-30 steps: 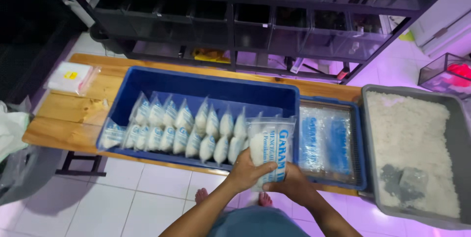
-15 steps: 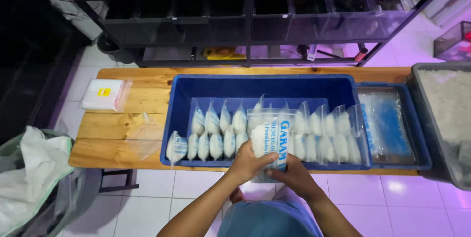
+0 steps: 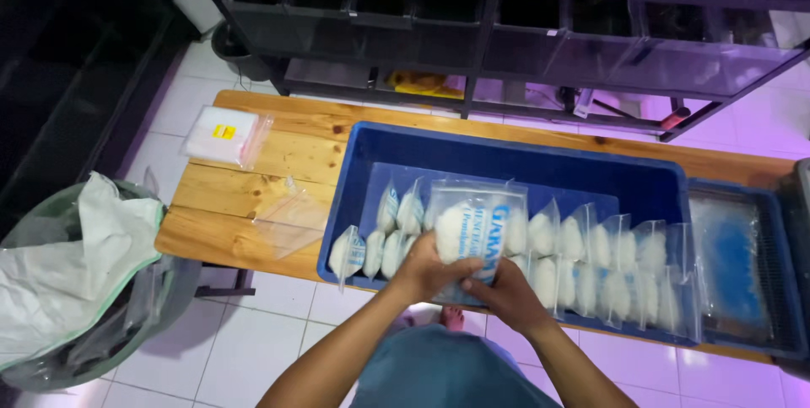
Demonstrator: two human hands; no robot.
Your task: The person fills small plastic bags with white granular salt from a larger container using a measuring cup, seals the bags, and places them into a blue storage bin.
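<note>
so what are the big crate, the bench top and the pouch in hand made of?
Big crate: blue moulded plastic by the look, smooth and slightly glossy with a rolled rim.
Bench top: pale wood planks, with visible grain and seams.
Pouch: thin clear plastic film, glossy and crinkled, with white grainy contents showing through; both the left hand and the right hand grip it.

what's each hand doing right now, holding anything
Left hand: closed on the clear plastic bag of white grains, gripping its lower left.
Right hand: closed on the same bag, fingers at its bottom edge.
</note>
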